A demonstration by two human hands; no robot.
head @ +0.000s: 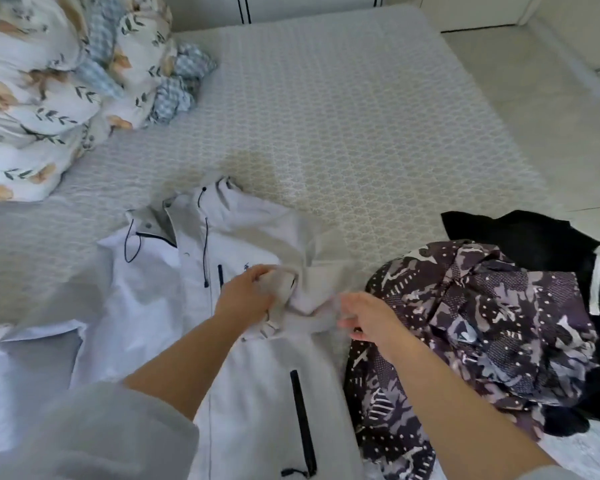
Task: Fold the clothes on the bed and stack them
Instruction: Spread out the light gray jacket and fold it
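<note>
A white jacket [174, 306] lies front-up on the bed [343, 133], spread from the centre of the view down toward 6 o'clock, its hood toward 12. The left hand [246, 296] has its fingers curled round the bunched cuff of the jacket's sleeve [312, 271], which is drawn in across the chest. The right hand [368, 320], just beside it at 3 o'clock, pinches the same crumpled sleeve cloth lower down.

To do this fold well, I would pull the sleeve taut between both hands, lay it flat and straight across the front, then smooth out the creases before turning in the sides.

A patterned purple-grey garment [482, 323] sits heaped at 4 o'clock with black clothing [534, 237] behind it, both unfolded. A floral duvet [42, 98] is piled at 10 o'clock.
</note>
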